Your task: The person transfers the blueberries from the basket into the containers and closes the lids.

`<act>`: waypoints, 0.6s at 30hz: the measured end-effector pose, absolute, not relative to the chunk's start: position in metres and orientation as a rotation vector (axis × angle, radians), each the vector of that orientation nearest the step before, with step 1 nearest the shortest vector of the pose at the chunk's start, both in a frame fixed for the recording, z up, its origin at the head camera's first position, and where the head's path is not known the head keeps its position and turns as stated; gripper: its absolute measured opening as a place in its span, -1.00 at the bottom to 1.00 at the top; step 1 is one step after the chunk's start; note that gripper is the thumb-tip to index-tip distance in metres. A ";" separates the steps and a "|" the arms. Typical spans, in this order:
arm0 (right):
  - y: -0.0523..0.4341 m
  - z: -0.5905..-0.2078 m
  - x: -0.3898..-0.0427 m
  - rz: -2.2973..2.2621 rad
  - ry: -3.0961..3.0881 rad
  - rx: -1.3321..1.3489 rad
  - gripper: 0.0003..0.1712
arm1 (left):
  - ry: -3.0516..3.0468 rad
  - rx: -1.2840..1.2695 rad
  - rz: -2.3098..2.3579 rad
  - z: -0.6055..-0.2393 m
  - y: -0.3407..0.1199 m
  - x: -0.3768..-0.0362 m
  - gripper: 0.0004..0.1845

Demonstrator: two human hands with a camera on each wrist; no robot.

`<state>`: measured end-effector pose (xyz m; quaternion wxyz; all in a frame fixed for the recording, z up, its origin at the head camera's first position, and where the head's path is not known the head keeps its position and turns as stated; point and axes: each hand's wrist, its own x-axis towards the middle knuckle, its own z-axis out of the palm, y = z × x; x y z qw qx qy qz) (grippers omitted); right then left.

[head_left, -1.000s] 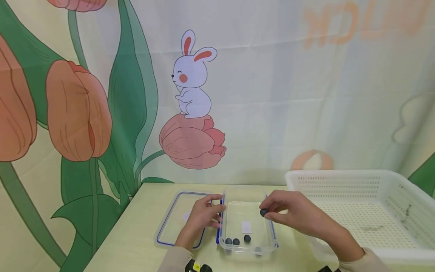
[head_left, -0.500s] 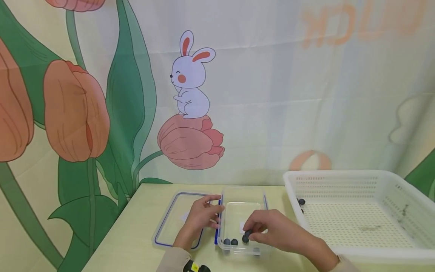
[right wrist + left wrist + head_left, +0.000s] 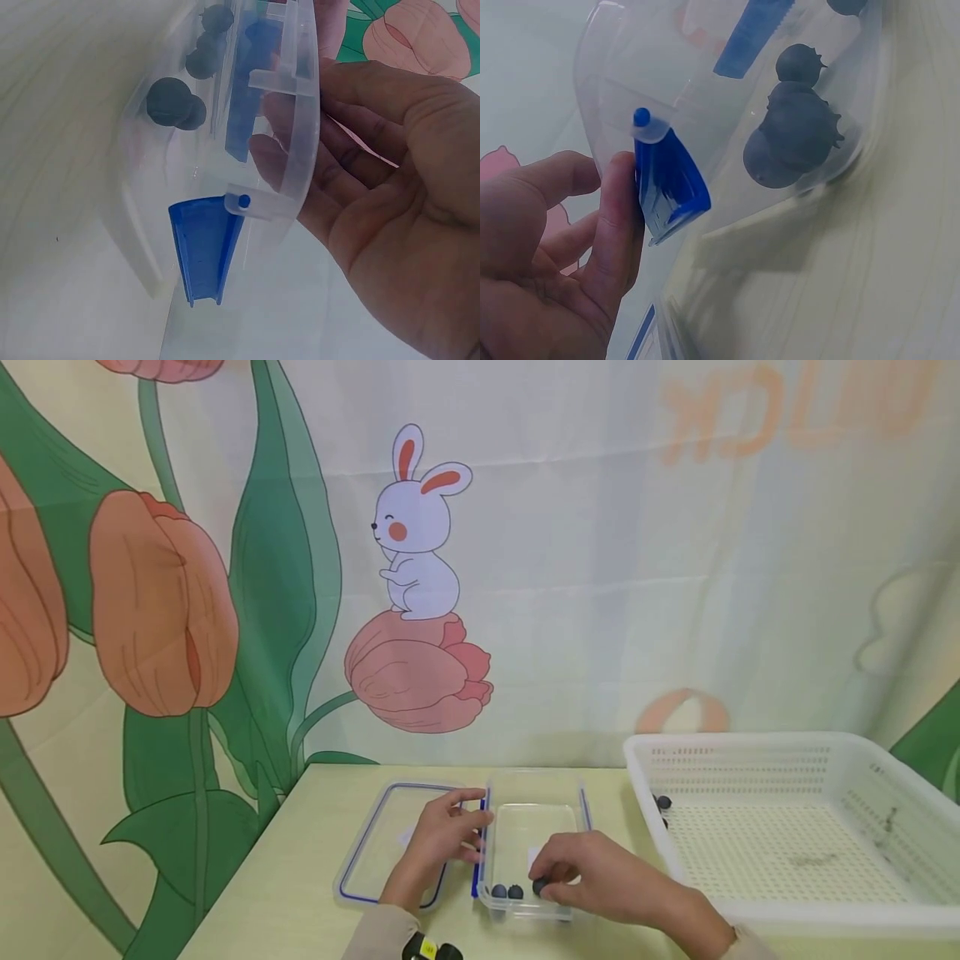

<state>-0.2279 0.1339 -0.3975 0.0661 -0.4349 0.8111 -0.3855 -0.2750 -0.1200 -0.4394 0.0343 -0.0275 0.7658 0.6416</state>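
A clear plastic food container (image 3: 581, 906) with blue side latches stands in the middle of the head view. Several dark blueberries (image 3: 499, 892) lie inside along its near end. My right hand (image 3: 600, 872) reaches over the right wall and pinches a blueberry (image 3: 540, 887) low in the container. The fingers of my left hand (image 3: 442, 831), nearly straight, touch the left wall. In the left wrist view one finger (image 3: 615, 217) lies alongside the blue latch (image 3: 667, 184). The right wrist view shows fingertips (image 3: 262, 154) through the clear wall; a blue latch partly hides them.
A white slotted basket (image 3: 795, 910) stands on the right, with a few blueberries (image 3: 664, 802) at its left wall. The container's clear lid (image 3: 356, 860), edged in blue, lies partly under my left forearm. A printed curtain (image 3: 562, 568) hangs behind the table.
My right hand has carried a blueberry from above the right rim leftward and down into the container's near end. Blueberries by the basket's left wall are now unblocked. My left hand stays at the wall.
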 end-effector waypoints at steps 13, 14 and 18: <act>0.141 -0.383 -0.228 -1.144 2.517 -1.312 -0.87 | 2.354 -0.067 1.981 -0.438 -0.121 -0.272 -0.48; 0.143 -0.381 -0.228 -1.149 2.525 -1.297 -0.87 | 2.353 -0.063 1.983 -0.438 -0.121 -0.272 -0.48; 0.152 -0.370 -0.226 -1.194 2.546 -1.232 -0.86 | 2.348 -0.040 1.993 -0.438 -0.121 -0.271 -0.48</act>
